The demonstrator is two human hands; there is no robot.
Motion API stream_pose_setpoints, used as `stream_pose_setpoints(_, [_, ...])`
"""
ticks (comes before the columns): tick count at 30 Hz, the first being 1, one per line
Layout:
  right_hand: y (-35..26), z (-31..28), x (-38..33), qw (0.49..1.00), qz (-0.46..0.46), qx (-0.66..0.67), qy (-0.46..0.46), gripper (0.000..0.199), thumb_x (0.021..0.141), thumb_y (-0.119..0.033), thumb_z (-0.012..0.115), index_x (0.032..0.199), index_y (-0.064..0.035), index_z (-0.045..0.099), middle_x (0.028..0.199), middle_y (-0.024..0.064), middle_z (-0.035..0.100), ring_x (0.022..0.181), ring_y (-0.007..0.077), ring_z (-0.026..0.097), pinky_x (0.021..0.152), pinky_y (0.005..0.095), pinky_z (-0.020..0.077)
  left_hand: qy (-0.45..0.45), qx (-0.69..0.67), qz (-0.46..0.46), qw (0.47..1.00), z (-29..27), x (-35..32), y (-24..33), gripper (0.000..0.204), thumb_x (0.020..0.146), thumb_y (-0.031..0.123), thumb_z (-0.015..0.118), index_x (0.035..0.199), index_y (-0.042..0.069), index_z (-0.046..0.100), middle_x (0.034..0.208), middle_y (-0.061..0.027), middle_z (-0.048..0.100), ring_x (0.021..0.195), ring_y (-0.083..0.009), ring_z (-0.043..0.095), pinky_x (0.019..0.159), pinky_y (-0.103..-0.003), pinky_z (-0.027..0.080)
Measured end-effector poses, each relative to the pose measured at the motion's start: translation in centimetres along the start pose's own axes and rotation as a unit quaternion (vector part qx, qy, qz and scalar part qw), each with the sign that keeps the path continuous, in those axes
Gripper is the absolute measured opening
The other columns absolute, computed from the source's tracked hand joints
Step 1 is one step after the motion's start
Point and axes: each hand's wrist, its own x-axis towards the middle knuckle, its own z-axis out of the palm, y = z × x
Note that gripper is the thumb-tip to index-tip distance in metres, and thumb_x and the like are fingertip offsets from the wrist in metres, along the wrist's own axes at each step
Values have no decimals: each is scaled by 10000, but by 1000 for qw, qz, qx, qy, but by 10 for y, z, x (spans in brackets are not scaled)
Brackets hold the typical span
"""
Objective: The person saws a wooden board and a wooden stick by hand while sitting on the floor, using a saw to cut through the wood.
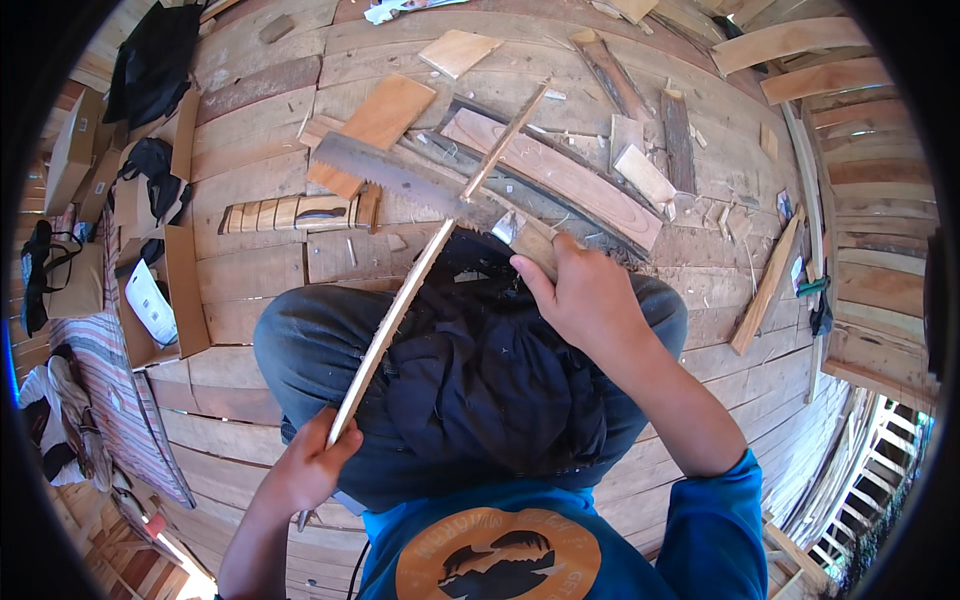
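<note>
Closest to us at the bottom of the frame is our blue shirt, and just above it our left hand [305,468] is clenched around the near end of a long thin wooden strip [400,300], which runs diagonally up across our lap toward the upper centre. Our right hand [585,295], right of centre, grips the wooden handle of a hand saw [400,178], whose toothed blade reaches toward the upper left and crosses the strip about midway along. We judge the strip light and springy, liable to flex or split under the teeth, so it is best held firmly at its end and steadied close to the cut. Outward on the plank floor [250,270] lie a reddish board [555,175] in the upper centre, scattered offcuts, and cardboard boxes [160,290] at the left.
</note>
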Motion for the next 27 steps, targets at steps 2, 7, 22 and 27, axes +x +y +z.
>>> stream_pose_setpoints(2, [2,9,-1,999,7,51,6,551,935,-481,570,782,48,582,620,260,599,587,431,624,573,470,523,0,-10,-9,1000,-1,1,1,172,958,212,551,940,43,529,660,-8,458,592,-103,427,544,-272,337])
stream_pose_setpoints(7, [14,28,-3,944,89,304,-88,578,957,-543,526,716,-18,556,555,156,534,443,264,527,488,378,477,-24,-20,-56,998,-6,1,12,230,953,240,563,944,10,545,658,-30,487,616,-128,475,577,-290,372])
stream_pose_setpoints(22, [9,-10,13,998,29,-37,-44,616,937,-581,486,840,14,609,593,201,626,588,376,662,552,452,546,-20,-36,-29,999,-5,-2,8,222,955,242,560,939,20,545,639,-3,470,563,-91,433,509,-279,338])
stream_pose_setpoints(27, [18,-4,14,998,24,-43,-26,577,935,-550,518,794,-5,647,682,256,642,628,394,664,567,461,537,-42,-43,-70,996,-6,1,22,195,951,240,559,947,48,527,649,24,422,558,-76,395,502,-257,317])
